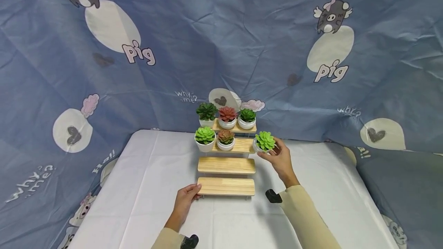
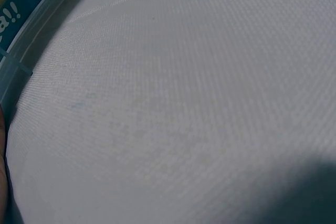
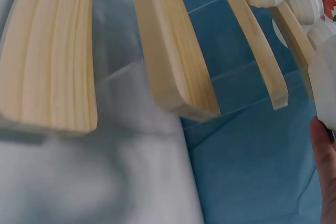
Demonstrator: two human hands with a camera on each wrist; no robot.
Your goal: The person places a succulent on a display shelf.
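Observation:
A tiered wooden display stand (image 1: 226, 186) stands on the white cloth. My left hand (image 1: 185, 200) grips the left end of its lowest plank, thumb on top. My right hand (image 1: 282, 160) holds a bright green potted succulent (image 1: 265, 141) at the right end of the second plank from the top; in the right wrist view its white pot (image 3: 325, 85) is at the right edge, against my fingers (image 3: 324, 156). Whether the pot touches the plank I cannot tell. The second tier also carries a light green succulent (image 1: 205, 135) and a brownish-red one (image 1: 226, 137).
On the top tier are a dark green succulent (image 1: 206, 111), a red one (image 1: 227, 114) and another green one (image 1: 247, 115). The two lower planks are bare. Behind the white table (image 1: 155, 172) hangs a blue cloth (image 1: 221, 49) with pig prints.

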